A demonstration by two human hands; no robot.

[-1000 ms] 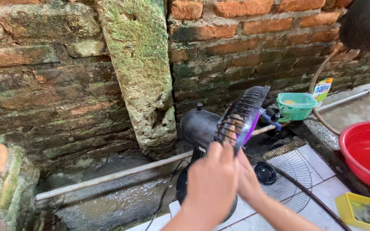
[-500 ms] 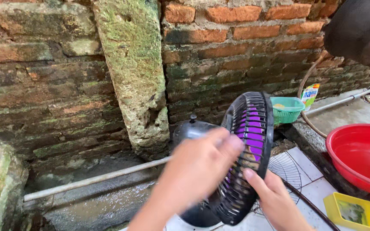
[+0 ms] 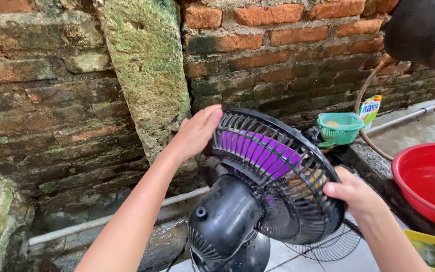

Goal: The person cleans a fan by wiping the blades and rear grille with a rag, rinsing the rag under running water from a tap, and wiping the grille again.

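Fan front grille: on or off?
Off. The purple blades show uncovered inside the rear guard; a detached wire grille lies on the floor beside it.

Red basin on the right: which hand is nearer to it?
Right. The right hand grips the fan guard's edge just beside the red basin; the left hand holds the guard's far rim, across the fan.

I see a red basin (image 3: pixel 429 176), green basket (image 3: pixel 339 128), yellow tray (image 3: pixel 431 250), white pipe (image 3: pixel 112 217), and possibly a detached wire grille (image 3: pixel 328 246).
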